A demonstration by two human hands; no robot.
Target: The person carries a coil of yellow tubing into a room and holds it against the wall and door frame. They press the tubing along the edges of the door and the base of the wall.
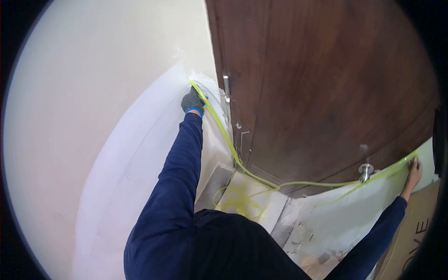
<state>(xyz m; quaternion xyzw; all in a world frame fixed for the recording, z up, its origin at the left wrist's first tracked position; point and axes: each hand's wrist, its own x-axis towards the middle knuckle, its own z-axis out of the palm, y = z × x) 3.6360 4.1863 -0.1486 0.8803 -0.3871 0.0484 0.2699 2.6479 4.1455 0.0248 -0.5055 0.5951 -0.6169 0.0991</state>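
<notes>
My left hand (193,101), in a dark grey glove with a blue cuff, is against the white wall (121,93), closed at the upper end of a yellow-green strip (217,120). The strip runs down past the brown door's edge and on toward the right. At the far right my bare right hand (413,169) is closed on another stretch of it, against a pale surface beside the door. Loose loops of the strip (240,198) lie on the floor below.
A large brown wooden door (326,84) has a metal rod (227,87) at its left edge and a round metal fitting (365,171) low on the right. Cardboard with printed letters (413,233) stands at the lower right. Debris (310,261) lies near the bottom.
</notes>
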